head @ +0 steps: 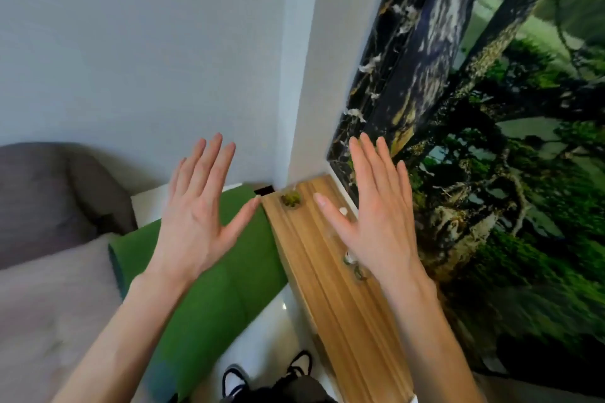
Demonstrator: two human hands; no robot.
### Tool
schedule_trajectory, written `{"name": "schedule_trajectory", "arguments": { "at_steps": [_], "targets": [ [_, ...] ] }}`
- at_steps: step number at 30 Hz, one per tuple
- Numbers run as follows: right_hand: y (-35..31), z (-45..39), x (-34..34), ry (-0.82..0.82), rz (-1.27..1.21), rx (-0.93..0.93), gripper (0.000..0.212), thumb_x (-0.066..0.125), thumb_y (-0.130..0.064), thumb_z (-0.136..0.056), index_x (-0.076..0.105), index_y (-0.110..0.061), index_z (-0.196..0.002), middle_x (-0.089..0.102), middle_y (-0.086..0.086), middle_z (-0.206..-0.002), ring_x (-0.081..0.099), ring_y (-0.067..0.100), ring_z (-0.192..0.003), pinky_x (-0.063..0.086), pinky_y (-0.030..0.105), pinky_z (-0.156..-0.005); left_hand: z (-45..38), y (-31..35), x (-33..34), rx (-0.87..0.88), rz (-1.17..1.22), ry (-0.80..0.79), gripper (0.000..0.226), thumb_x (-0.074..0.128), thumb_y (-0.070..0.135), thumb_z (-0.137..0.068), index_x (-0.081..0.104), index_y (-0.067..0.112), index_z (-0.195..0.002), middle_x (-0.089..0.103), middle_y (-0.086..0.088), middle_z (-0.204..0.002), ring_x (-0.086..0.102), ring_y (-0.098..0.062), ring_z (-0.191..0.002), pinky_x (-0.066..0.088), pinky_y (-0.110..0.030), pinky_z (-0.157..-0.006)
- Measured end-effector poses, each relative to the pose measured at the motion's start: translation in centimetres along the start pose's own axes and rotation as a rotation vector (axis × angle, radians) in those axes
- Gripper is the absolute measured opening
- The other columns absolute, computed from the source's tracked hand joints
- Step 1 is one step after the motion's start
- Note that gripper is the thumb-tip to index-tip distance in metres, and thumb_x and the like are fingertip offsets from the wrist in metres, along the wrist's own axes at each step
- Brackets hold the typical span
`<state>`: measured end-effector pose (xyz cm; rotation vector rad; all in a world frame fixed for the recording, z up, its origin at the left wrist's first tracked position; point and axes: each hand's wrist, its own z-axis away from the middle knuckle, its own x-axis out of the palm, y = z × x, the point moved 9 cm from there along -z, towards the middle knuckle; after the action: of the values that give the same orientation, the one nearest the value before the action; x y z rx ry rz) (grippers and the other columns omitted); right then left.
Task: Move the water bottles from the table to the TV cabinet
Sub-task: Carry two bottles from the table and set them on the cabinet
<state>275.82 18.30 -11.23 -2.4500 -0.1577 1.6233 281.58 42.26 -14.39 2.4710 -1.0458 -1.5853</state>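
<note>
My left hand and my right hand are both raised in front of me, palms forward, fingers spread, holding nothing. Below the right hand runs the long wooden top of the TV cabinet. Clear water bottles stand on it, mostly hidden behind my right wrist; only a cap and some clear plastic show. A small green mossy ornament sits at the cabinet's far end. No table is in view.
A large TV screen showing a forest fills the right side above the cabinet. A green cushion and a grey sofa lie to the left. White floor and my shoes are at the bottom.
</note>
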Motion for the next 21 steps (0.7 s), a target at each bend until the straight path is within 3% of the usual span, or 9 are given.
{"name": "schedule_trajectory", "arguments": {
  "at_steps": [10,21],
  "targets": [
    [-16.1,-2.7,2.5,-0.096,-0.192,-0.449,0.090,0.037,-0.073,-0.096,0.012,-0.020,-0.164,0.012,-0.002,-0.172,0.002,0.012,-0.159,0.011,0.047,-0.129,8.7,-6.9,-15.3,-0.333,-0.307,0.240,0.081,0.053,0.056,-0.098,0.029,0.012,-0.162,0.022,-0.009,-0.172,0.013,-0.028,-0.162,0.022,-0.056,-0.127],
    [-35.0,4.0,2.1,-0.173,-0.534,-1.002,0.090,0.043,-0.074,-0.094,0.016,-0.021,-0.163,0.017,-0.002,-0.171,0.006,0.012,-0.159,0.014,0.048,-0.128,27.1,-4.2,-27.7,-0.828,-0.688,0.390,0.081,0.049,0.059,-0.100,0.023,0.016,-0.164,0.017,-0.007,-0.173,0.009,-0.025,-0.162,0.022,-0.056,-0.127]
  ]
}}
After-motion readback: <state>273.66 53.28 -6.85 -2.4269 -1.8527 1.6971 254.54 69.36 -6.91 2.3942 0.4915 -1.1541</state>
